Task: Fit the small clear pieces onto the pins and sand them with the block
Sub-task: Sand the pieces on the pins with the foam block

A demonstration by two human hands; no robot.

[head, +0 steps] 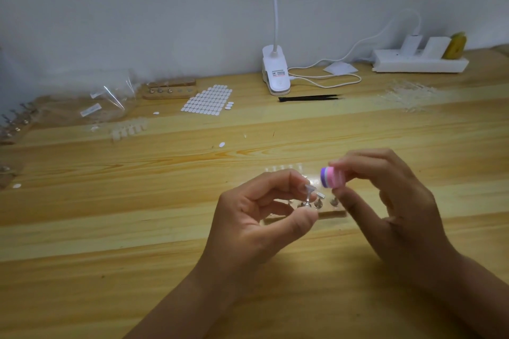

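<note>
My left hand [256, 217] pinches a small metal pin [309, 193] with a flat top, lifted just above a wooden holder [332, 213] that carries several more pins. My right hand [385, 201] grips a small pink, white and purple sanding block [332, 177] close to the right of the held pin's top. Whether a clear piece sits on that pin is too blurred to tell. A row of small clear pieces [283, 168] lies on the wooden table [137, 228] just behind my hands.
At the back stand a white clip lamp [275, 71], black tweezers [309, 98], a white power strip [420, 60] and a sheet of white oval stickers [208, 100]. Plastic bags [107, 104], other wooden pin holders [169, 89] and more clear pieces [128, 129] lie at the left.
</note>
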